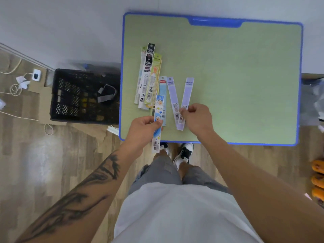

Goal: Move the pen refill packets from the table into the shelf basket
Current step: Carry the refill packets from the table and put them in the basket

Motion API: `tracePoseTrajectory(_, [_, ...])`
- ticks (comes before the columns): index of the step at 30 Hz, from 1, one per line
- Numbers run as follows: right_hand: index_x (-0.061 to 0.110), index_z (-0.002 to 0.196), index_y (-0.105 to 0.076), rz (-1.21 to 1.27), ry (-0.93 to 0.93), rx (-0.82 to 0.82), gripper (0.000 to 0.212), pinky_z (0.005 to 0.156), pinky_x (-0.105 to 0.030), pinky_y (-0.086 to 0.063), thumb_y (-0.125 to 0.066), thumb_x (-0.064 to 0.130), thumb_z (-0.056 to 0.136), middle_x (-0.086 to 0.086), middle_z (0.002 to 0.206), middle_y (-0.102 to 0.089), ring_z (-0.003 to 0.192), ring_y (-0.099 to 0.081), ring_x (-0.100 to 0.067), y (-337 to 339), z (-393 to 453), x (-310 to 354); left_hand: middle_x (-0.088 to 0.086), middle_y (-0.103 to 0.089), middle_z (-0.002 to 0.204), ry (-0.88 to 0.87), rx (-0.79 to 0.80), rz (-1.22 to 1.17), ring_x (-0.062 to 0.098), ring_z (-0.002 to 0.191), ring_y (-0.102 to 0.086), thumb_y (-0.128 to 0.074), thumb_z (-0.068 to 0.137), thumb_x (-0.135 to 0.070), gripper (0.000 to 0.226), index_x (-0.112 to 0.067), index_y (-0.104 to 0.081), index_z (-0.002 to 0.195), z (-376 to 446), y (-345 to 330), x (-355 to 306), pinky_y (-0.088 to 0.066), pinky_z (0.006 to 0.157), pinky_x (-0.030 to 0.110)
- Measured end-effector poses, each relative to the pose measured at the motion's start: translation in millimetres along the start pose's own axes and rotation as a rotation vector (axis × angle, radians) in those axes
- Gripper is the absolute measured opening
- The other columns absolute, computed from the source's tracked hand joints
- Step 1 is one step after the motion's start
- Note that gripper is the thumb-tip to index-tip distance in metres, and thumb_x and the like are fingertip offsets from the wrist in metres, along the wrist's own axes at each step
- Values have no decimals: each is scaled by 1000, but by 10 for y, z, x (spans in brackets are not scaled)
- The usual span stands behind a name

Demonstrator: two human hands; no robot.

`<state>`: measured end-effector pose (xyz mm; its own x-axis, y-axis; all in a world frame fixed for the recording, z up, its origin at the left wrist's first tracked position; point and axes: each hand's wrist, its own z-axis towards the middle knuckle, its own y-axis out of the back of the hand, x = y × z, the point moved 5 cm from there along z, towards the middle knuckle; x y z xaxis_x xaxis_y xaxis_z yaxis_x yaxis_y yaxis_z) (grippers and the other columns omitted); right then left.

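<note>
Your left hand (142,129) had its grip closed on a cartoon packet (157,123), a long flat strip of glossy printed plastic pinched between thumb and fingers, its barcode end hanging past the near edge of the counter (245,85). Your right hand (198,118) pinched the near end of a lilac packet (185,102), smooth and pale, which lay on the counter; a second lilac packet (172,97) lay just left of that grip, the two meeting in a V at their near ends. A pale blue packet (163,90) lay between your two grips. Beyond your left grip sat a loose pile of packets (149,76), black, white, yellow and green strips overlapping lengthwise. The counter was a rounded rectangle with a matt green top and a blue plastic rim. Left of your left grip, on the wood-grain floor, stood a black lattice-walled basket (70,93) holding a grey folded thing I could not identify.
</note>
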<state>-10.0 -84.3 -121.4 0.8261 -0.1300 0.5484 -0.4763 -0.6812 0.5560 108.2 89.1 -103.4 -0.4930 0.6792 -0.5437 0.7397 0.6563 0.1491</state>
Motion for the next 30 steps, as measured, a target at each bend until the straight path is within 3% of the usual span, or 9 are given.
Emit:
tracePoseTrajectory(5, [10, 70, -60, 188, -14, 12, 34, 66, -36, -46, -75, 31, 92, -8, 67, -65, 62, -54, -20, 318, -265, -241, 0, -74, 81, -37, 42, 25, 4, 64, -65, -71, 99, -23, 11, -13, -76, 98, -176, -312, -102, -49, 55, 15])
tracePoseTrajectory(9, [2, 84, -66, 305, -5, 38, 33, 67, -40, -54, -75, 33, 93, -17, 83, -73, 67, -63, -27, 664, -588, -527, -2, -75, 84, -45, 88, 63, 17, 79, -65, -68, 101, -23, 10, -16, -75, 100, -384, -721, -142, -48, 73, 34])
tracePoseTrajectory(14, [12, 82, -69, 481, 14, 0, 23, 67, -33, -52, -76, 30, 94, -13, 84, -76, 67, -66, -16, 1218, -1120, -1186, 8, -74, 93, -119, 141, 124, 24, 82, -67, -65, 101, -13, 11, -14, -75, 106, -861, -1427, -65, -57, 78, 45])
tracePoseTrajectory(17, [15, 75, -69, 647, 26, -51, 22, 58, -20, -48, -77, 23, 94, -6, 74, -72, 60, -63, -11, 1583, -1533, -1727, 16, -76, 105, -136, 216, 165, 29, 85, -71, -64, 101, -10, 15, -11, -74, 112, -1297, -1954, 165, -59, 85, 49])
tracePoseTrajectory(19, [13, 73, -67, 740, 12, -89, 25, 57, -21, -48, -77, 22, 94, -6, 73, -69, 60, -61, -14, 1804, -1837, -2168, 15, -78, 108, -142, 280, 201, 27, 85, -74, -64, 102, -11, 18, -11, -74, 116, -1611, -2346, 391, -63, 80, 47])
tracePoseTrajectory(22, [5, 80, -71, 887, -51, -142, 24, 64, -33, -52, -79, 24, 92, -11, 75, -68, 64, -61, -19, 2070, -2271, -2885, 7, -79, 94, -155, 360, 254, 19, 75, -76, -63, 102, -10, 15, -15, -76, 108, -2057, -2939, 740, -61, 62, 33])
tracePoseTrajectory(24, [0, 84, -71, 962, -78, -188, 28, 66, -39, -55, -79, 25, 92, -19, 77, -67, 67, -61, -24, 2248, -2532, -3339, 4, -80, 90, -163, 406, 291, 19, 74, -77, -62, 102, -9, 15, -15, -76, 103, -2342, -3330, 956, -60, 59, 32])
tracePoseTrajectory(28, [3, 85, -71, 1074, -97, -295, 24, 65, -36, -58, -77, 25, 93, -14, 76, -69, 67, -64, -21, 2636, -3034, -4067, 10, -80, 103, -184, 511, 383, 30, 94, -78, -63, 102, -11, 16, -13, -75, 114, -2892, -4060, 1322, -63, 85, 48])
tracePoseTrajectory(30, [0, 88, -70, 1146, -99, -355, 26, 69, -39, -59, -77, 24, 93, -23, 84, -71, 72, -66, -26, 2830, -3223, -4370, 10, -79, 104, -202, 558, 434, 30, 95, -77, -63, 102, -12, 17, -14, -75, 114, -3141, -4431, 1424, -62, 88, 50])
